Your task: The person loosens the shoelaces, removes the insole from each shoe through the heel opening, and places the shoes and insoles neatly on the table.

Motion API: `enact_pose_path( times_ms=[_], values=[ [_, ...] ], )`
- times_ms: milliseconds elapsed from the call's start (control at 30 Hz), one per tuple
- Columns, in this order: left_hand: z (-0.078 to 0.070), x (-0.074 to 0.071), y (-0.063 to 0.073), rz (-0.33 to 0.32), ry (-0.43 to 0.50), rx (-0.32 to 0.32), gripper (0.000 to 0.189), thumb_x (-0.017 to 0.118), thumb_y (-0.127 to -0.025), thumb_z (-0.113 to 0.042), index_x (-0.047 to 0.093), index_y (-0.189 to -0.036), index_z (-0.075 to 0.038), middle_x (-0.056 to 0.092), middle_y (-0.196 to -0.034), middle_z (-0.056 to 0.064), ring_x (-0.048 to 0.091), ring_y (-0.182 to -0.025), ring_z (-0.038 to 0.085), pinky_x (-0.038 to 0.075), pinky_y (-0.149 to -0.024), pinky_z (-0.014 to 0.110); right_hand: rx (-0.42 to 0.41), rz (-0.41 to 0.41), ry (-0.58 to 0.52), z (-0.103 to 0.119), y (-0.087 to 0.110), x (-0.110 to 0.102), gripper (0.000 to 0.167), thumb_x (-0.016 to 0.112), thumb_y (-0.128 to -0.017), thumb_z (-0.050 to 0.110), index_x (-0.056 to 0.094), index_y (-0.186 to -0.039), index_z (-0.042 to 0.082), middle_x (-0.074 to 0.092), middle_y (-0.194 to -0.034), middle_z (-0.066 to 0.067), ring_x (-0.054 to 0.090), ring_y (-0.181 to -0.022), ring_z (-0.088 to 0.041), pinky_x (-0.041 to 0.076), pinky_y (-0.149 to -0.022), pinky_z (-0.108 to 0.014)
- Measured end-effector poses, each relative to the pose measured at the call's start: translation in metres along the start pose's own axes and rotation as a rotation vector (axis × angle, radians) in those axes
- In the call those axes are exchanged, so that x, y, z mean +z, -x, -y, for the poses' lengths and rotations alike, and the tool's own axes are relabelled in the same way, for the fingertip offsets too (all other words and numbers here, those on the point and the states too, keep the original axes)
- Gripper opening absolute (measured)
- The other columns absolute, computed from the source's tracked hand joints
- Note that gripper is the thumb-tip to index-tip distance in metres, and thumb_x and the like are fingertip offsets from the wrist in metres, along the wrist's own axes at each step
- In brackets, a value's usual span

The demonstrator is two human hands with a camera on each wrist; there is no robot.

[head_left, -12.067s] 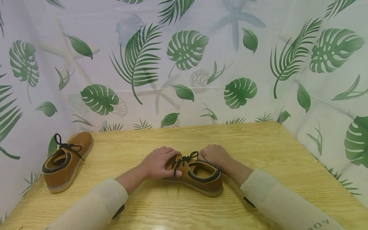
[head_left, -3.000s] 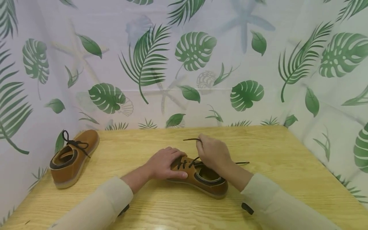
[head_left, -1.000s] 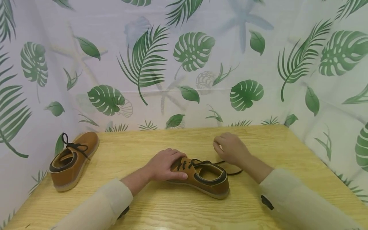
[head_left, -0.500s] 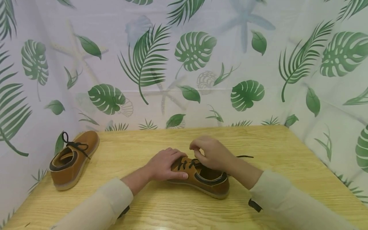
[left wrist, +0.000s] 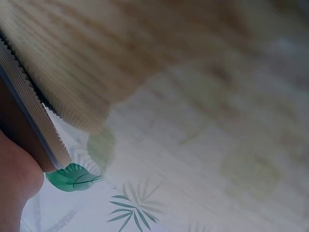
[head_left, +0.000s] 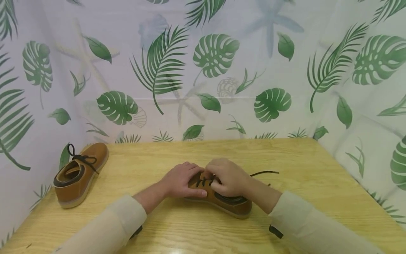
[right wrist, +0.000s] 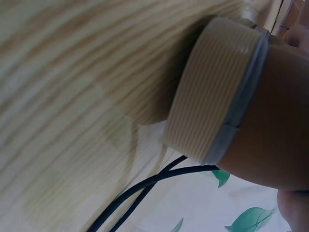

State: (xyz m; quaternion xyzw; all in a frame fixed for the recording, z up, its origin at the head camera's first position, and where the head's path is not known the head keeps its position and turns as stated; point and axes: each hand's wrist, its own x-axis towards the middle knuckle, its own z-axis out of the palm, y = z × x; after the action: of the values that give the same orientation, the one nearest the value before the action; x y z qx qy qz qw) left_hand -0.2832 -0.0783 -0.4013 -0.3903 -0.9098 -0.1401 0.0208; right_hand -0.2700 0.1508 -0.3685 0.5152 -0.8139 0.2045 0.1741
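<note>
In the head view a brown shoe (head_left: 219, 204) lies on the table, heel to the right. My left hand (head_left: 180, 180) grips its toe, thumb along the near side and fingers over the far side. My right hand (head_left: 228, 178) is over the tongue and opening, its curled fingers and thumb pinching at the black shoelace (head_left: 204, 182). The loose lace ends (head_left: 264, 172) trail right behind the shoe. In the right wrist view the heel sole (right wrist: 212, 92) shows beside two dark lace strands (right wrist: 145, 186). In the left wrist view the sole edge (left wrist: 36, 106) shows at the left.
A matching brown shoe (head_left: 80, 174), its black lace tied in a bow, stands at the table's left edge. The wooden table (head_left: 190, 233) meets a white leaf-print curtain (head_left: 222, 116) at the back and along both sides.
The lace bow on the held shoe has come undone. My right hand drew a lace out to the right, then came back left onto the lacing. My left hand keeps its grip.
</note>
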Motion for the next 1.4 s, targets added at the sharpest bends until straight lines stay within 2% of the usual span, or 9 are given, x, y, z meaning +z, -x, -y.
enact_pose_path(
  times_ms=[167, 433, 733, 867, 1000, 1067, 1167, 1233, 1400],
  values=[
    [-0.0003, -0.0008, -0.0010, -0.014, -0.001, 0.012, 0.079, 0.051, -0.086, -0.077, 0.055, -0.140, -0.020, 0.061, -0.132, 0.000, 0.055, -0.111, 0.019, 0.047, -0.091, 0.039, 0.011, -0.002, -0.020, -0.0021, 0.0002, 0.0006, 0.011, 0.055, -0.077, 0.005, 0.057, -0.079, 0.016, 0.054, -0.074, 0.005, 0.046, -0.067, -0.008, 0.043, -0.065, -0.026],
    [0.0004, -0.0008, -0.0018, -0.007, 0.008, -0.003, 0.083, 0.049, -0.085, -0.079, 0.055, -0.141, -0.018, 0.060, -0.135, 0.001, 0.055, -0.116, 0.021, 0.046, -0.096, 0.042, 0.081, 0.072, 0.039, 0.0006, -0.0019, -0.0004, 0.016, 0.056, -0.099, 0.011, 0.055, -0.084, 0.015, 0.051, -0.076, 0.006, 0.044, -0.069, -0.009, 0.042, -0.068, -0.029],
    [0.0009, -0.0001, -0.0009, -0.014, 0.011, 0.006, 0.079, 0.051, -0.086, -0.077, 0.056, -0.140, -0.019, 0.061, -0.134, 0.000, 0.056, -0.115, 0.021, 0.047, -0.095, 0.041, 0.091, 0.119, 0.102, 0.0041, -0.0030, 0.0019, 0.016, 0.053, -0.103, 0.014, 0.053, -0.087, 0.013, 0.048, -0.079, 0.004, 0.044, -0.074, -0.012, 0.042, -0.071, -0.029],
    [0.0019, 0.0011, -0.0010, -0.015, 0.010, 0.009, 0.081, 0.048, -0.085, -0.080, 0.056, -0.139, -0.020, 0.061, -0.133, 0.000, 0.056, -0.114, 0.020, 0.047, -0.093, 0.040, 0.079, 0.093, 0.080, 0.0043, -0.0019, 0.0025, 0.027, 0.046, -0.107, 0.028, 0.052, -0.084, 0.014, 0.047, -0.080, 0.004, 0.043, -0.076, -0.012, 0.040, -0.071, -0.028],
    [0.0017, 0.0021, -0.0013, -0.016, 0.016, 0.010, 0.079, 0.051, -0.085, -0.078, 0.056, -0.139, -0.021, 0.061, -0.132, -0.001, 0.056, -0.113, 0.020, 0.047, -0.091, 0.040, 0.038, 0.039, 0.007, 0.0022, -0.0012, 0.0023, 0.035, 0.051, -0.104, 0.036, 0.049, -0.076, 0.015, 0.044, -0.075, 0.006, 0.039, -0.072, -0.009, 0.036, -0.068, -0.026],
    [0.0019, 0.0028, -0.0013, -0.017, 0.013, 0.006, 0.077, 0.054, -0.085, -0.076, 0.055, -0.140, -0.021, 0.061, -0.132, -0.001, 0.056, -0.112, 0.019, 0.047, -0.091, 0.040, -0.004, 0.025, -0.023, 0.0008, -0.0012, 0.0029, 0.031, 0.054, -0.102, 0.026, 0.046, -0.073, 0.015, 0.042, -0.073, 0.006, 0.036, -0.070, -0.008, 0.034, -0.068, -0.026],
    [0.0020, 0.0037, -0.0014, -0.015, 0.012, 0.000, 0.076, 0.056, -0.086, -0.073, 0.054, -0.142, -0.022, 0.060, -0.133, -0.002, 0.055, -0.112, 0.018, 0.047, -0.091, 0.039, -0.016, 0.027, -0.051, 0.0007, -0.0006, 0.0033, 0.014, 0.053, -0.081, 0.011, 0.042, -0.073, 0.015, 0.037, -0.072, 0.007, 0.032, -0.068, -0.008, 0.031, -0.068, -0.026],
    [0.0020, 0.0044, -0.0014, -0.019, 0.011, 0.001, 0.076, 0.056, -0.086, -0.073, 0.054, -0.141, -0.022, 0.060, -0.133, -0.001, 0.055, -0.112, 0.019, 0.047, -0.092, 0.040, 0.025, 0.034, -0.061, 0.0019, 0.0001, 0.0033, 0.012, 0.050, -0.075, 0.007, 0.041, -0.073, 0.015, 0.035, -0.072, 0.007, 0.030, -0.067, -0.008, 0.031, -0.068, -0.026],
    [0.0014, 0.0044, -0.0010, -0.017, 0.017, -0.001, 0.076, 0.057, -0.085, -0.073, 0.054, -0.141, -0.021, 0.061, -0.132, -0.001, 0.055, -0.114, 0.021, 0.047, -0.095, 0.042, 0.182, 0.056, -0.091, 0.0057, 0.0003, 0.0020, 0.012, 0.046, -0.087, 0.000, 0.047, -0.085, 0.013, 0.042, -0.075, 0.006, 0.037, -0.066, -0.008, 0.036, -0.065, -0.025]
  ],
)
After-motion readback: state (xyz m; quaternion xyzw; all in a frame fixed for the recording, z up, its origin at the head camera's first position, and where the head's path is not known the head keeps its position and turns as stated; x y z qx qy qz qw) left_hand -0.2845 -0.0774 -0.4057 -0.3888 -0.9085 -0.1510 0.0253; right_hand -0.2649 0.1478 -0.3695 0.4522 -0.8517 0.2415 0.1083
